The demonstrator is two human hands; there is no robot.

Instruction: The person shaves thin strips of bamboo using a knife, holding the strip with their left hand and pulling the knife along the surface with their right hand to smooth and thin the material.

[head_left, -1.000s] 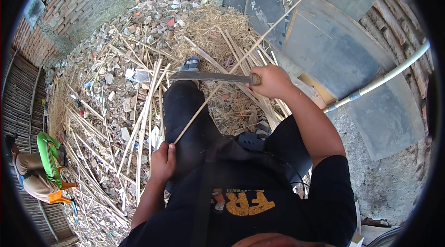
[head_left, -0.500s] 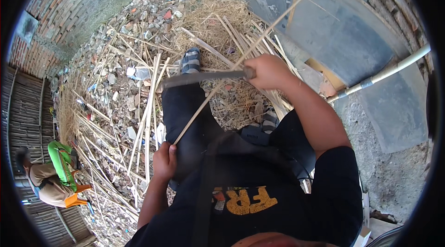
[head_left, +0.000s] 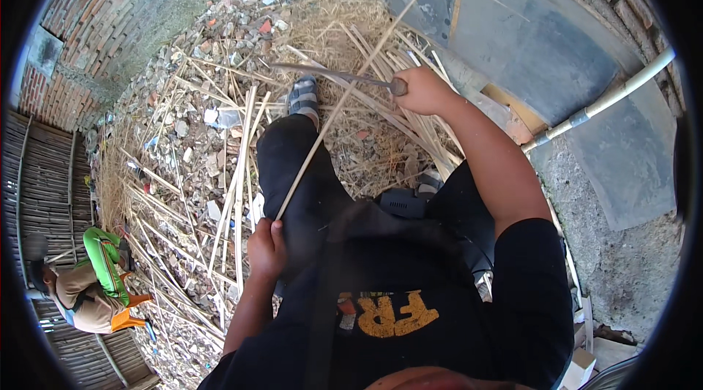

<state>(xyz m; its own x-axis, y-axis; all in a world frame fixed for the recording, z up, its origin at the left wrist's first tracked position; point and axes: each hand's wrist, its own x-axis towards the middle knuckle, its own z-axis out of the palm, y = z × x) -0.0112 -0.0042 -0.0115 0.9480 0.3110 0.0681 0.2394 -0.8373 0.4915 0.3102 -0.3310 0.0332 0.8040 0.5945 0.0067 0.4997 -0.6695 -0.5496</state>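
Note:
A long, thin bamboo strip [head_left: 315,147] runs from my left hand [head_left: 266,249] up across my knee toward the far right. That hand is closed on the strip's near end, the thumb pressed along it. My right hand [head_left: 425,91] grips the handle of a machete [head_left: 333,73], its blade pointing left and narrow in this view. Blade and strip cross near the handle; I cannot tell if they touch. My bent leg in dark trousers [head_left: 293,163] lies beneath the strip, with a grey strapped sandal [head_left: 302,97] on the foot.
Split bamboo strips [head_left: 240,192] lie on rubble to the left, and more [head_left: 432,137] under my right hand. Dry shavings [head_left: 337,16] are heaped ahead. Dark panels [head_left: 542,31] and a pale pole [head_left: 600,104] stand at the right. A person [head_left: 88,287] sits on an orange stool at far left.
The machete has moved farther from my body, its blade tip higher in the view. The strip's far end has shifted left and away. My left hand stays closed on the near end.

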